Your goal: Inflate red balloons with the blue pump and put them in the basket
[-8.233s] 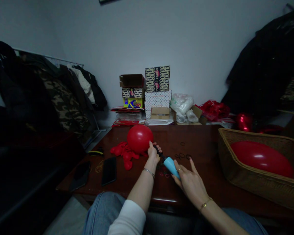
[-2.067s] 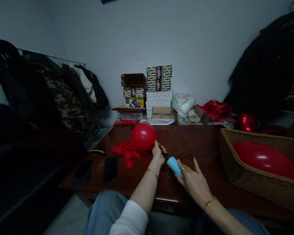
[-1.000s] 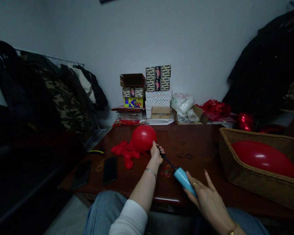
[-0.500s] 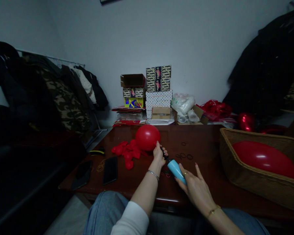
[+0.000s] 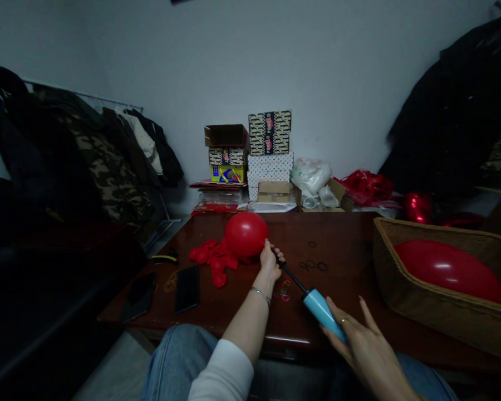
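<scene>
Over the table's middle, my left hand (image 5: 270,258) is closed around the neck of an inflated red balloon (image 5: 246,235) and the black end of a hand balloon pump (image 5: 322,313). The mouth of the balloon is hidden by my fingers. My right hand (image 5: 361,342) grips the pump's light blue barrel between thumb and fingers, with one finger lifted away. A length of black rod shows between the barrel and my left hand. Uninflated red balloons (image 5: 217,259) lie in a heap just left of the inflated one.
A wicker basket (image 5: 434,317) with a large red balloon (image 5: 451,267) stands at the right. Black rings (image 5: 312,265) and small colored bands (image 5: 284,292) lie on the table. Two dark phone-like slabs (image 5: 187,289) are at the left, and stacked boxes (image 5: 269,167) at the back.
My right hand has drawn the blue barrel down and right, exposing more black rod. My left hand stays nearly in place; the balloon sits slightly further left in view.
</scene>
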Demonstrator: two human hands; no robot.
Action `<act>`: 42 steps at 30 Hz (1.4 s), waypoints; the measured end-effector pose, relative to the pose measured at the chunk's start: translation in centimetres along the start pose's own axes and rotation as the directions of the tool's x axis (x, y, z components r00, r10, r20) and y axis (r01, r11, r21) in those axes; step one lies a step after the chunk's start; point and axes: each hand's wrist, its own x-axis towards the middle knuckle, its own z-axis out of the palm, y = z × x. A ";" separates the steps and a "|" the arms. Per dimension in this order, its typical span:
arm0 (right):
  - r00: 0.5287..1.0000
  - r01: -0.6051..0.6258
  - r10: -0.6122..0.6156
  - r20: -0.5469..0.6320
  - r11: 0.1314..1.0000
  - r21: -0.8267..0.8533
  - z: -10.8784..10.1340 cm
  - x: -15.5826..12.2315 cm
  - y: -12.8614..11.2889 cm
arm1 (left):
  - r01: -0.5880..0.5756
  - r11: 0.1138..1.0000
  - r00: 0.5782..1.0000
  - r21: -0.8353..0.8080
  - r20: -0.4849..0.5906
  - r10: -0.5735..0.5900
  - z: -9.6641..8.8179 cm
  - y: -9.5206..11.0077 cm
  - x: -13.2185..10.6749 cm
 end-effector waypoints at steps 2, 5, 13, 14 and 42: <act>1.000 -0.008 0.008 0.001 1.000 0.002 0.1 0.2 0.1 | -0.010 1.000 1.000 -0.006 -0.001 0.010 0.1 -0.1 -0.2; 0.999 -0.023 0.023 0.025 1.000 0.013 0.5 0.9 0.1 | -0.021 1.000 1.000 -0.008 0.015 0.021 0.1 -0.1 -0.4; 0.995 -0.074 0.074 0.066 0.997 0.009 1.3 5.7 -1.2 | -0.012 1.000 0.997 0.004 0.077 0.012 0.4 -0.5 -1.0; 0.995 -0.075 0.075 0.065 0.997 0.006 1.4 6.2 -1.3 | -0.010 1.000 0.997 0.002 0.077 0.010 0.4 -0.6 -1.0; 1.000 -0.003 0.002 0.030 1.000 0.014 -0.2 -0.1 -0.1 | -0.033 0.999 0.999 -0.033 0.000 0.033 -0.6 2.0 1.6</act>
